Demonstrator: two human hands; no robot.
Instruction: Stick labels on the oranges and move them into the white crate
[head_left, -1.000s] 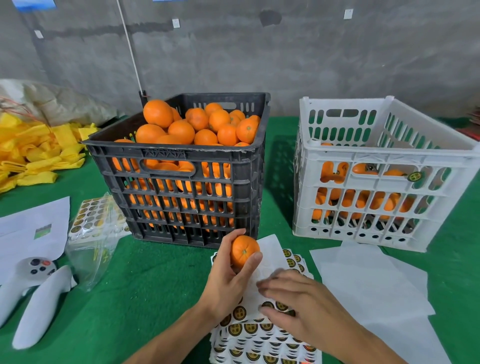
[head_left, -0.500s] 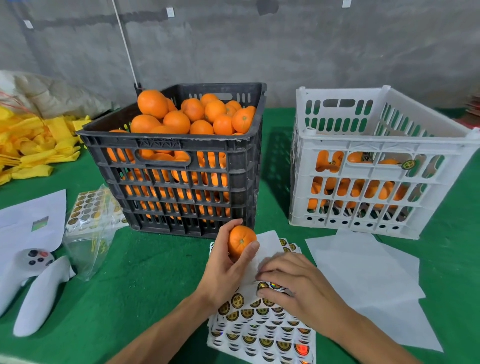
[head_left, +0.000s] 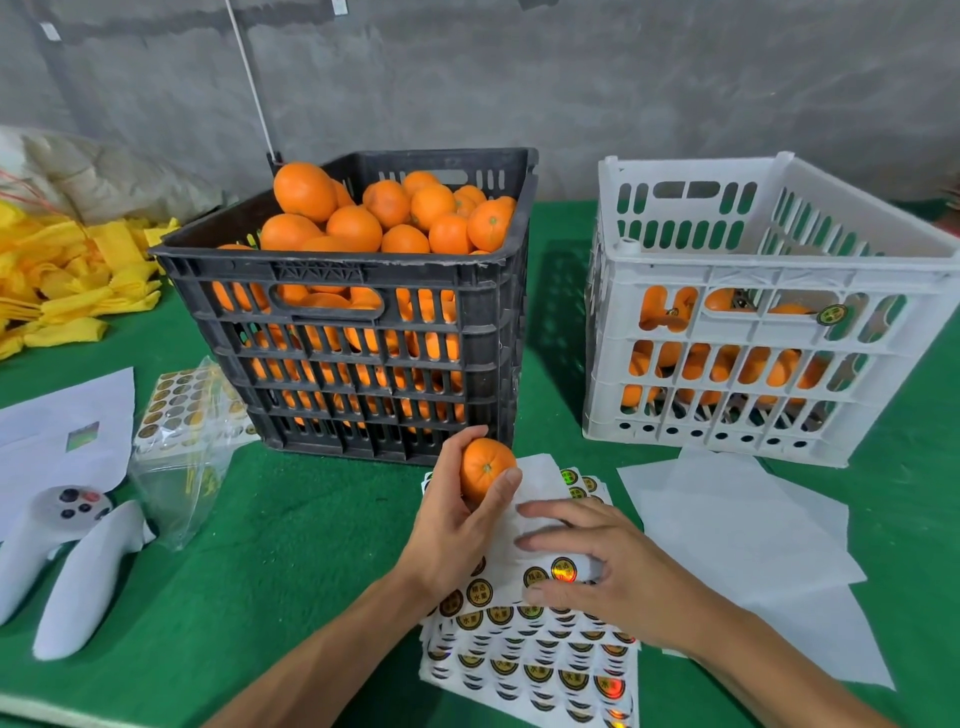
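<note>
Holding an orange (head_left: 484, 466) in my left hand (head_left: 453, 525) grip; right hand (head_left: 613, 566) beside it, fingers pinching a label (head_left: 563, 569) on the sticker sheets (head_left: 524, 654).

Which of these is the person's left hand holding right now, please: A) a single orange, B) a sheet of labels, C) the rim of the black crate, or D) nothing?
A: the left hand grips one orange above the label sheets.
</note>
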